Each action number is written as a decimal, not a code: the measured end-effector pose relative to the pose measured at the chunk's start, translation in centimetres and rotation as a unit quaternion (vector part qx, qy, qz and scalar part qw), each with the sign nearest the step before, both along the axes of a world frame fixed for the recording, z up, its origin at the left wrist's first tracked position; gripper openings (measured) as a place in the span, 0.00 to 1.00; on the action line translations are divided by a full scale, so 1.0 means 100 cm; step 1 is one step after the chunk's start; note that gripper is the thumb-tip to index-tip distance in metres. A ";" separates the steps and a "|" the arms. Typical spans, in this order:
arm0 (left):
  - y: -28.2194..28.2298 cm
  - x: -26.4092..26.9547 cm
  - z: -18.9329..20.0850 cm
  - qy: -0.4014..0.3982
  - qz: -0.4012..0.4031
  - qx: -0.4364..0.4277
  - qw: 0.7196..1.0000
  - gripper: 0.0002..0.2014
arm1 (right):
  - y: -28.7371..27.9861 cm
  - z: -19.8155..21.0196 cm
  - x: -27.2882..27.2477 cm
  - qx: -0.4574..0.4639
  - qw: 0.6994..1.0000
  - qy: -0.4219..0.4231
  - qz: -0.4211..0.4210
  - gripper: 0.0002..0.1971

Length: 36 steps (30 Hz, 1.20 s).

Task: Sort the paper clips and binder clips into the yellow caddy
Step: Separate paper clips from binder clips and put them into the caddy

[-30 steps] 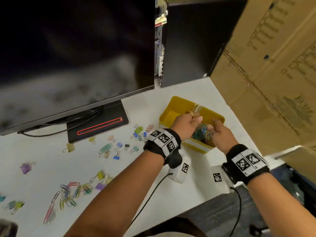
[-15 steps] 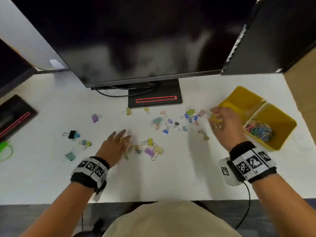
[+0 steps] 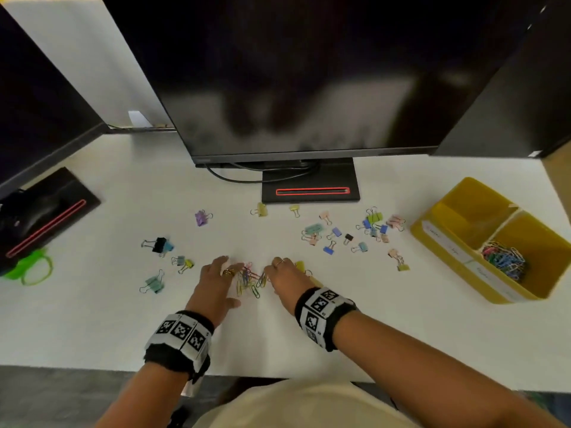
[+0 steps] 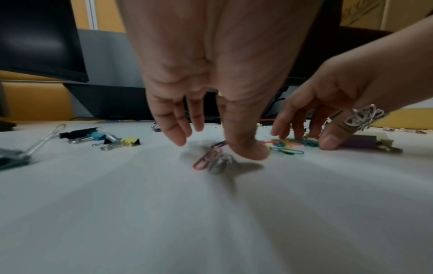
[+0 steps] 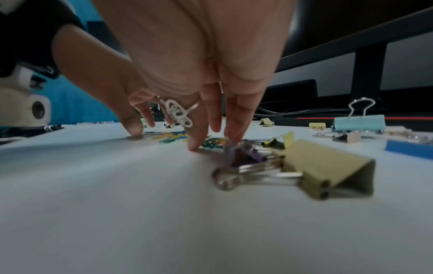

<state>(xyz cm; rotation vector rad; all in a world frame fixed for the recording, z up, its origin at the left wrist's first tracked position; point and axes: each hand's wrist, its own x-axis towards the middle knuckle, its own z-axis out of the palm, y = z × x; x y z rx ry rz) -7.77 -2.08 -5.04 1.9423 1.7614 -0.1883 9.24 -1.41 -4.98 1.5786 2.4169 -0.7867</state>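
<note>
A small heap of coloured paper clips (image 3: 250, 281) lies on the white desk between my two hands. My left hand (image 3: 230, 267) touches its left side with straight fingers, the thumb beside a pink paper clip (image 4: 207, 158). My right hand (image 3: 278, 267) touches the heap's right side, fingertips down on the desk next to a purple binder clip (image 5: 243, 154) and an olive binder clip (image 5: 328, 170). Neither hand holds anything. The yellow caddy (image 3: 454, 261) stands at the right, with paper clips (image 3: 503, 261) in its near compartment. Several binder clips (image 3: 333, 233) lie scattered behind the hands.
A big monitor (image 3: 309, 88) hangs over the desk on a black base (image 3: 310, 186). A second black base (image 3: 46, 217) and a green loop (image 3: 31, 268) are at the left. More binder clips (image 3: 160, 245) lie left of my hands. The desk's front edge (image 3: 278, 375) is near my body.
Both hands have left the caddy. The left hand reached the heap first; the right hand has since moved left from the caddy to the heap's other side.
</note>
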 end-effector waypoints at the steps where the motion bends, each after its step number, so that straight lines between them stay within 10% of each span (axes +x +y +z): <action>1: -0.002 -0.002 0.000 0.005 0.031 0.013 0.999 0.35 | 0.001 0.001 0.000 -0.003 1.000 -0.013 0.008 0.24; 8: 0.005 0.010 -0.012 -0.142 0.168 -0.017 0.975 0.13 | 0.005 0.003 -0.002 -0.021 0.999 -0.013 -0.033 0.19; 14: 0.005 0.022 -0.001 -0.048 -0.018 -0.005 0.999 0.49 | 0.001 0.000 -0.004 -0.036 0.995 0.018 -0.087 0.35; 22: -0.003 0.019 -0.012 -0.044 -0.005 -0.016 0.999 0.20 | -0.001 -0.007 -0.019 -0.044 0.996 0.013 -0.070 0.45; 30: 0.004 0.015 -0.014 -0.063 0.098 -0.005 0.993 0.19 | 0.007 -0.014 -0.037 0.001 0.995 0.030 -0.098 0.17; 36: 0.003 0.016 -0.019 -0.010 0.093 0.003 0.996 0.16 | 0.013 -0.014 -0.037 -0.008 0.993 -0.038 -0.109 0.17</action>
